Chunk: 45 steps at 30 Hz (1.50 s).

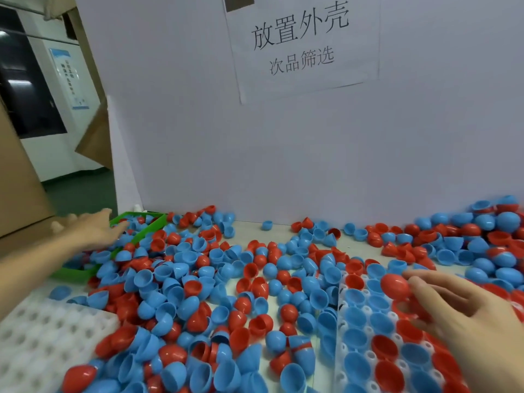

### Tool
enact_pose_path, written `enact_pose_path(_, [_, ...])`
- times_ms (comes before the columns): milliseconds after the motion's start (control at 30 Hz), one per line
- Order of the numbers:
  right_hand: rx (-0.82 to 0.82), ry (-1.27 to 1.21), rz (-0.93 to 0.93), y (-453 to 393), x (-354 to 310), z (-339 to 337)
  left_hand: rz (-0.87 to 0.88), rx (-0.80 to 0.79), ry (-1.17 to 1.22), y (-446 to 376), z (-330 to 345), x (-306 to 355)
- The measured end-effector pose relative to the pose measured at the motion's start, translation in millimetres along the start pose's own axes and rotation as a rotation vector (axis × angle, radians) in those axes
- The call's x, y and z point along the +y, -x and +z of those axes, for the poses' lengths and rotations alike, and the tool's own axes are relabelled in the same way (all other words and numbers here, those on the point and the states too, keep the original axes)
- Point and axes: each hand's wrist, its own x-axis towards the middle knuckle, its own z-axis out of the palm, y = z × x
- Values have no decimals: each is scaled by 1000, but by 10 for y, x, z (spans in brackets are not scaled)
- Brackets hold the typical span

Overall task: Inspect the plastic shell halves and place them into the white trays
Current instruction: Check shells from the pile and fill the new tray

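1. One red shell half (395,285) is sitting at the fingertips of your right hand (465,319), above the right white tray (368,355); the fingers are spreading, and I cannot tell if they are really pinching it.
2. Many cups of that tray are already holding red and blue halves, so you seem to be in the placing step.
3. Your next move is asking for a free cup and the open side facing up.
4. Your left hand (93,231) is reaching with straight fingers toward the green bin (141,222).
5. Loose halves (198,279) are covering the table, and the left white tray (42,344) is waiting.
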Motion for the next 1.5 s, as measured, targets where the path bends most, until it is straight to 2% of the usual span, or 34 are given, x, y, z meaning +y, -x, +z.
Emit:
enact_pose_path(67, [-6,-16,11,12,-42,-12,66,152,-149,161,-46,262])
enact_pose_path(100, [-12,-20,14,14,-53,-8,167,225,-153,296,-80,424])
enact_pose_path(167, [-11,-18,14,26,-67,-4,517,287,-3,679,-138,799])
enact_pose_path(200, [-10,-15,15,31,-72,0,721,230,135,927,-172,992])
enact_pose_path(267, [-3,-7,15,41,-70,6,1043,-5,349,1508,-228,1392])
enact_pose_path(300, [0,0,14,49,-70,5,1148,-121,399,1769,-227,1582])
enact_pose_path(367, [2,7,8,69,-72,-5,1236,-292,380,2178,-126,1927])
enact_pose_path(500, [0,0,-14,96,-95,-43,1191,-366,114,2551,77,2382])
enact_pose_path(633, [10,-10,-22,93,-105,-75,1150,-491,58,2448,38,2480])
enact_pose_path(767, [26,-18,-16,87,-118,-87,1049,-306,60,2374,147,2452])
enact_pose_path(867, [32,-37,-13,86,-133,-96,934,-402,7,2316,239,2481])
enact_pose_path(1000, [39,-61,1,84,-136,-120,927,-495,13,2212,269,2571])
enact_pose_path(1200, [62,-57,-4,75,-137,-156,943,-202,108,2137,392,2599])
enact_pose_path(1367, [69,-59,0,76,-146,-194,937,-203,252,2134,394,2559])
enact_pose_path(1500, [86,-99,6,71,-196,-290,932,-295,351,2061,313,2506])
